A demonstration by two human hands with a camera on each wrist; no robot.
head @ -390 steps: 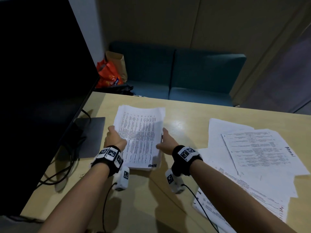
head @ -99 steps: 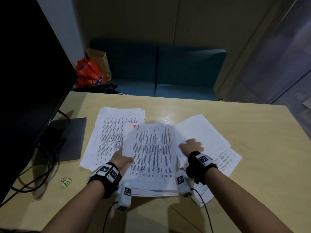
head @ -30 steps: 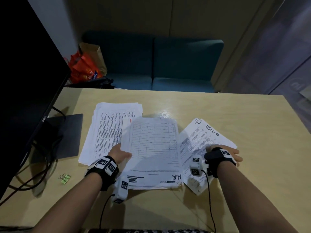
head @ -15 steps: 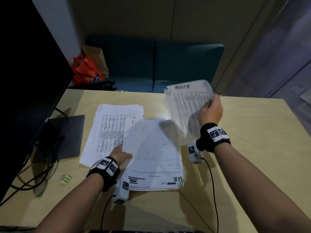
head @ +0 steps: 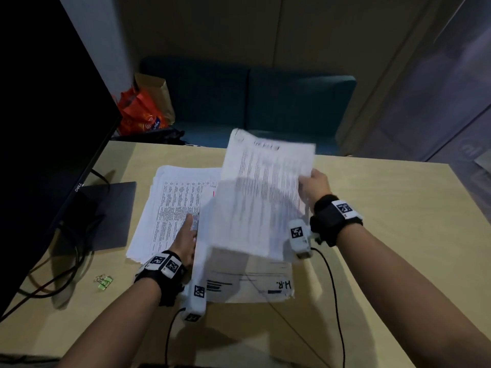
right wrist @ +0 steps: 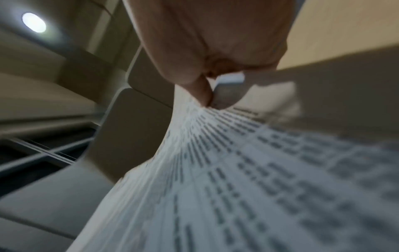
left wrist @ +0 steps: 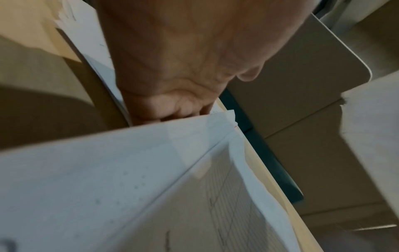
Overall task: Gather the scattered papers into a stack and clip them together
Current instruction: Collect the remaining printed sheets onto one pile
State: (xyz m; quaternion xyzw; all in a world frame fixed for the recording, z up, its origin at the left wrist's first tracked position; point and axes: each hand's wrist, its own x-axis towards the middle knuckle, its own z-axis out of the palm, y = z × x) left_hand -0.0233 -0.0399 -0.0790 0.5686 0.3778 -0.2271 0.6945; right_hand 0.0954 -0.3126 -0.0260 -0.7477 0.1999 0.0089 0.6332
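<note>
My right hand (head: 308, 183) pinches the right edge of a printed sheet (head: 265, 197) and holds it in the air, tilted, over the middle pile (head: 249, 282), whose top page reads "H.R.". In the right wrist view the thumb and fingers (right wrist: 202, 92) clamp the sheet (right wrist: 237, 170). My left hand (head: 186, 240) is at the middle pile's left edge, fingers curled on its raised edge (left wrist: 108, 170), one finger lying on the left pile (head: 170, 208). A small green binder clip (head: 103, 281) lies on the table (head: 385, 235), left of my left wrist.
A black monitor (head: 47, 128) stands at the left, its flat base (head: 106, 213) and cables (head: 53, 282) beside the left pile. A teal sofa (head: 252, 102) and an orange bag (head: 139, 112) are beyond the table's far edge.
My right hand picked the sheet up from the table's right side, raised it and has now brought it left and lower over the middle pile. The left hand stayed at the pile's edge.
</note>
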